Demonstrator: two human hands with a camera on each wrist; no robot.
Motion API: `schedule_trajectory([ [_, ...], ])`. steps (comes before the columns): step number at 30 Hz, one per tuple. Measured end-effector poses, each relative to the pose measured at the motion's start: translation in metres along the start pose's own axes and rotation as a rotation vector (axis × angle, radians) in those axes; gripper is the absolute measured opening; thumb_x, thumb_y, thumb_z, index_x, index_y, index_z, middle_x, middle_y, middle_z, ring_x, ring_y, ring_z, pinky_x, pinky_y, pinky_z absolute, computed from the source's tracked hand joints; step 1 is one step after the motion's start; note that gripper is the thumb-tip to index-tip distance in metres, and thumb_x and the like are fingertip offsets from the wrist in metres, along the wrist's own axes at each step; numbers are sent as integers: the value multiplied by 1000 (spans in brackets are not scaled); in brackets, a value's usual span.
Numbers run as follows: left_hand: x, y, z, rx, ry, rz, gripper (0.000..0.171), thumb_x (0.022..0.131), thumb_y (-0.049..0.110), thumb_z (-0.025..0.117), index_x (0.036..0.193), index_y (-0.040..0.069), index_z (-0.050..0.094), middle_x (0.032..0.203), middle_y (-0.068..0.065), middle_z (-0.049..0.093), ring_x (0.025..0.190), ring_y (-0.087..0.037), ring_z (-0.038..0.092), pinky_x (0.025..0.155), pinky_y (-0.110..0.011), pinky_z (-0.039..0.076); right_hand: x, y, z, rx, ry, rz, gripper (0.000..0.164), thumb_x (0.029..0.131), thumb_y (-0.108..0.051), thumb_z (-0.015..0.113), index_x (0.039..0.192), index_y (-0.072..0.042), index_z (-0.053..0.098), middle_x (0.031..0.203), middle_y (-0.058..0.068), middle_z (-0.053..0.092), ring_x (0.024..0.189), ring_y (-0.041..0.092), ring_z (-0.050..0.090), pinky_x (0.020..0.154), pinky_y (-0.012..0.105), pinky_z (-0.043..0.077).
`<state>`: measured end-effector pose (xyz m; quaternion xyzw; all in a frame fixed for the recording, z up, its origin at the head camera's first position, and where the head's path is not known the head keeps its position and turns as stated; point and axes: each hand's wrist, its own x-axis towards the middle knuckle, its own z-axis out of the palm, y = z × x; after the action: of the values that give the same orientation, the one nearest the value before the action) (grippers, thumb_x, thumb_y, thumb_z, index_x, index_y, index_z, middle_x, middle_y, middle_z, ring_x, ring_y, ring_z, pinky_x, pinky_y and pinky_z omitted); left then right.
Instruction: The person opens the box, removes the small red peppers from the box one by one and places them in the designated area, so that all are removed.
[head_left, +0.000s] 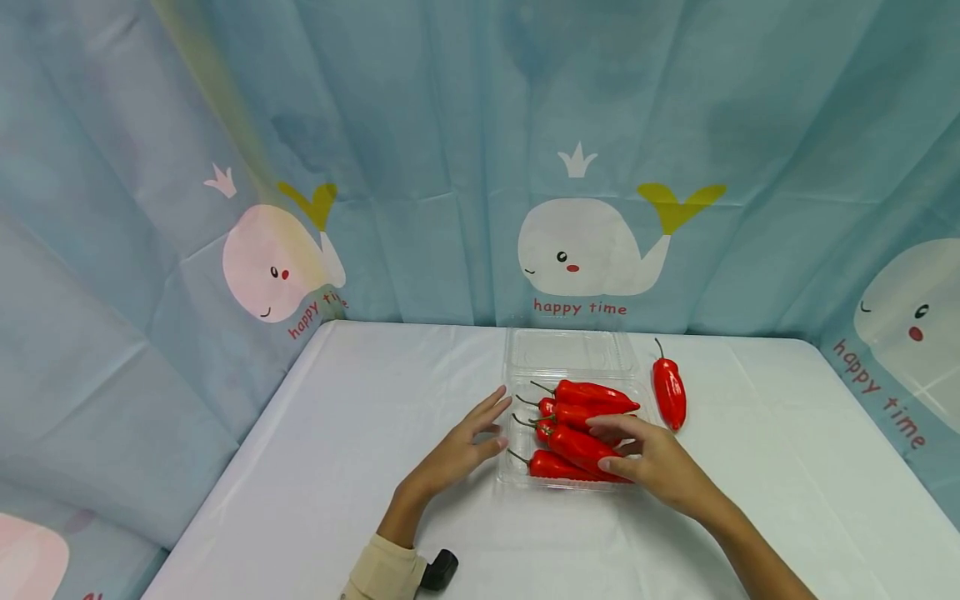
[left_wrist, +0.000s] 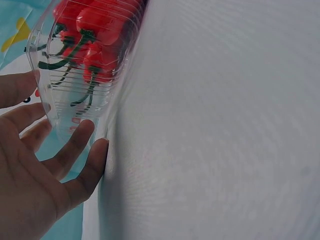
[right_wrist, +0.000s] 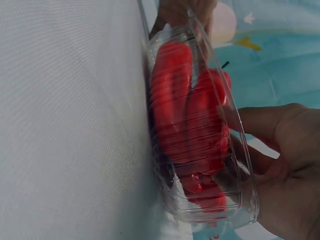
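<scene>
A clear plastic clamshell box (head_left: 517, 480) lies on the table, its tray holding several glossy red peppers (head_left: 596, 393) with thin dark green stems pointing left. My right hand (head_left: 663, 467) reaches over the tray's right side, thumb and fingers on either side of the uppermost front red pepper (head_left: 573, 448), pinching it near its tip. In the right wrist view, the thumb reaches over the rim onto the red pepper (right_wrist: 207, 120). My left hand (head_left: 457, 454) is beside the tray's left wall, fingers spread. Its fingertips are right at the clear rim in the left wrist view.
The box's lid (head_left: 566, 350) lies folded back behind the tray. One more red pepper (head_left: 670, 393) rests on the white tablecloth (head_left: 337, 467) right of the box. A blue curtain (head_left: 420, 167) with whale prints hangs along the back edge.
</scene>
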<state>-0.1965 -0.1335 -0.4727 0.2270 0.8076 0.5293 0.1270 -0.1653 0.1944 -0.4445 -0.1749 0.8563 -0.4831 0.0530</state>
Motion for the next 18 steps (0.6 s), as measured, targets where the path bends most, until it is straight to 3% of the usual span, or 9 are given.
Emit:
schedule_trajectory([
  [11, -1, 1, 0, 6, 2, 1, 63, 108, 17, 56, 167, 12, 33, 179, -3, 15, 140, -38, 54, 114, -64, 44, 0, -3, 1, -61, -32, 98, 53, 87, -13, 87, 137, -15, 69, 129, 11, 71, 111, 27, 69, 80, 31, 65],
  [18, 0, 0, 0, 6, 0, 4, 63, 108, 17, 56, 167, 11, 33, 179, -4, 15, 140, -39, 54, 115, -64, 44, 0, -5, 1, -69, -23, 96, 51, 88, -14, 87, 136, -14, 70, 125, 11, 73, 105, 23, 71, 77, 30, 65],
])
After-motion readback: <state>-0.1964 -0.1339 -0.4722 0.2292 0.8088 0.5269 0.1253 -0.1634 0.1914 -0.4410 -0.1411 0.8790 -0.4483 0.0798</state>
